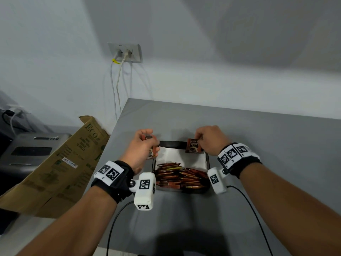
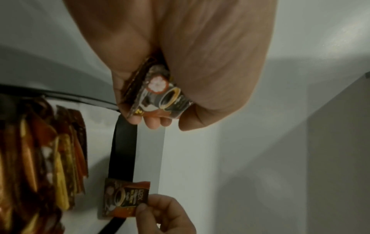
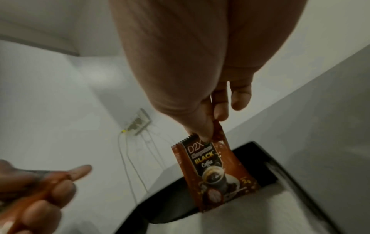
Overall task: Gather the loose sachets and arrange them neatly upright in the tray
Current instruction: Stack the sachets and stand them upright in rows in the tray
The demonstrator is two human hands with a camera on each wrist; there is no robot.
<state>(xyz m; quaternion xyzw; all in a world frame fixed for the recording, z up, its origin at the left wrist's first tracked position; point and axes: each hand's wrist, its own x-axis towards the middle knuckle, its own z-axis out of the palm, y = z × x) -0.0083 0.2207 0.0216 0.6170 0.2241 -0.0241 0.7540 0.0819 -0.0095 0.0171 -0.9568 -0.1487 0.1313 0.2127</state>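
Left hand (image 2: pixel 180 66) clutching sachets (image 2: pixel 158 95); right hand (image 3: pixel 200 79) pinching "D2X" sachet (image 3: pixel 214 172), lettering wrist-view only.

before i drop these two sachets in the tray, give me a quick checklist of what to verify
1. Right hand grip on the D2X black coffee sachet: ok, pinched at its top edge, hanging upright.
2. Left hand grip on its sachets: ok, held in curled fingers; how many, cannot tell.
3. Free room in the black tray: ok, the far half shows bare white liner.
4. Sachets already in the tray standing neatly upright: not ok, they lean in a jumbled pack at the near end.
5. Right sachet over the tray: ok, at the far right corner.
6. Loose sachets left on the grey table: cannot tell, none visible.
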